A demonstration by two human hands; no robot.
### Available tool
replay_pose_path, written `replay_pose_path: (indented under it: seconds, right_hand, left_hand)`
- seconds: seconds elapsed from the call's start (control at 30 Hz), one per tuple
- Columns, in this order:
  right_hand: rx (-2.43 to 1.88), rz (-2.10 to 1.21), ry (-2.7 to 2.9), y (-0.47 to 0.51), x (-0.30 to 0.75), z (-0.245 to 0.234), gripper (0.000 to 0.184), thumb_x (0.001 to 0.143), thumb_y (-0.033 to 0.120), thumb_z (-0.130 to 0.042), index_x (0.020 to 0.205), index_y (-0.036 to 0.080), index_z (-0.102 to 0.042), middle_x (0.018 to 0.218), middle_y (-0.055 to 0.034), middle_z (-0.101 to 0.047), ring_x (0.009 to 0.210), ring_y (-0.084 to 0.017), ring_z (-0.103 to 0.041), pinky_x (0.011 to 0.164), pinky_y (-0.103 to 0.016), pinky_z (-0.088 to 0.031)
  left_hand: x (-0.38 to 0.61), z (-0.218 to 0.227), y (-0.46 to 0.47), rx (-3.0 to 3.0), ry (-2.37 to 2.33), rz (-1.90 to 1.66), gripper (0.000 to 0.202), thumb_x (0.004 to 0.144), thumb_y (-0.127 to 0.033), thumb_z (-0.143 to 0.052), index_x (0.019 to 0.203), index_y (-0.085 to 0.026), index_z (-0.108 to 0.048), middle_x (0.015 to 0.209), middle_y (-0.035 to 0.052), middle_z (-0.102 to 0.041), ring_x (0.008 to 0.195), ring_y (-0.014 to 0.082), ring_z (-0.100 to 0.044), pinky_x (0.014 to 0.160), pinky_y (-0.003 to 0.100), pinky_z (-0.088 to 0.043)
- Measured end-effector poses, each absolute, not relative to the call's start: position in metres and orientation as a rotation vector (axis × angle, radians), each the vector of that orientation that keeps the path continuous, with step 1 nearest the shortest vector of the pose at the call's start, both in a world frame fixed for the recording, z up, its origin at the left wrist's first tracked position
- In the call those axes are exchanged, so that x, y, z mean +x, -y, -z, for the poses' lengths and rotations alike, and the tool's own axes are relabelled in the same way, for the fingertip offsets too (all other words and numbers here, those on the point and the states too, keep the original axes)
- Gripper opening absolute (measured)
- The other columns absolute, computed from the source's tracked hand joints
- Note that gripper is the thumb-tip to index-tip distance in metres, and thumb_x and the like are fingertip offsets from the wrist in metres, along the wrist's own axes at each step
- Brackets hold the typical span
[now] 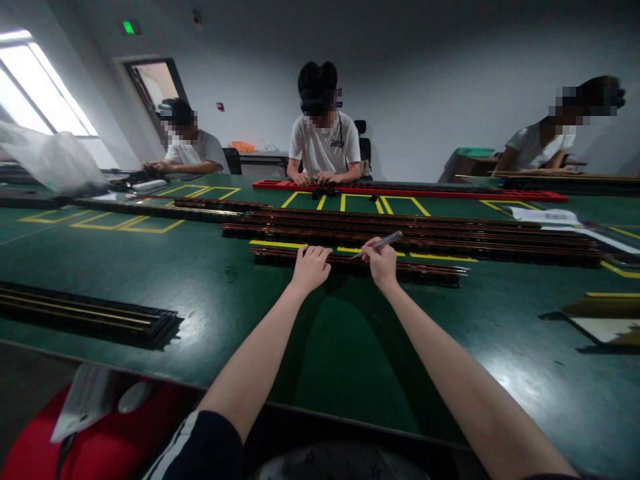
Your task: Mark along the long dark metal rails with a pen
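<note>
A low stack of long dark strips with a brownish sheen lies crosswise on the green table. My left hand rests on this stack, fingers stretched over it and the thumb apart. To its right, my right hand is closed around a slim pen-like tool, held like a pen. The tool's thin tip points left and down toward the strips, near my left hand. Whether the tip touches them I cannot tell. Just beyond lies a longer, wider stack of similar strips.
Another bundle of dark strips lies at the near left of the green table. Yellow tape marks the surface. A co-worker sits opposite behind a long red tray. Two more people sit at far left and right. A plastic bag stands left.
</note>
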State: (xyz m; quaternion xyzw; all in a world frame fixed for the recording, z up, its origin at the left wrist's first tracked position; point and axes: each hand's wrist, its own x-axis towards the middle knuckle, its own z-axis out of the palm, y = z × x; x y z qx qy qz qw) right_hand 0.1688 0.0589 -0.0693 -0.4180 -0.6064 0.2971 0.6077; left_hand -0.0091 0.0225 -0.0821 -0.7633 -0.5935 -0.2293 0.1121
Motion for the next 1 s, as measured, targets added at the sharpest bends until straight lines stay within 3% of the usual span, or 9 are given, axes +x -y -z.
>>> replay_pose_path:
  seconds: [0.77,1.0]
  right_hand:
    - [-0.940,-0.708,1.340,-0.0578,0.1693,0.0664,0.019,0.068,0.036,-0.059,0.057,0.022,-0.053,0.050,0.0026,-0.051,0.048,-0.015,-0.049,0.052,-0.028,-0.040]
    - [-0.973,-0.652,1.308,-0.0621,0.1740,0.0709,0.013,0.066,0.030,-0.056,0.057,0.021,-0.054,0.047,0.0033,-0.050,0.048,-0.015,-0.048,0.054,-0.029,-0.038]
  left_hand:
    - [-0.0103,0.0863,-0.0263,-2.315,1.708,0.641,0.049,0.087,-0.009,-0.037,0.130,-0.019,-0.056,0.127,0.0084,-0.063,0.121,0.0226,-0.053,0.111,0.046,-0.031]
    - [-0.0101,0.0858,-0.0255,-2.320,1.723,0.635,0.048,0.086,-0.008,-0.037,0.130,-0.017,-0.056,0.127,0.0084,-0.063,0.121,0.0224,-0.053,0.111,0.045,-0.030]
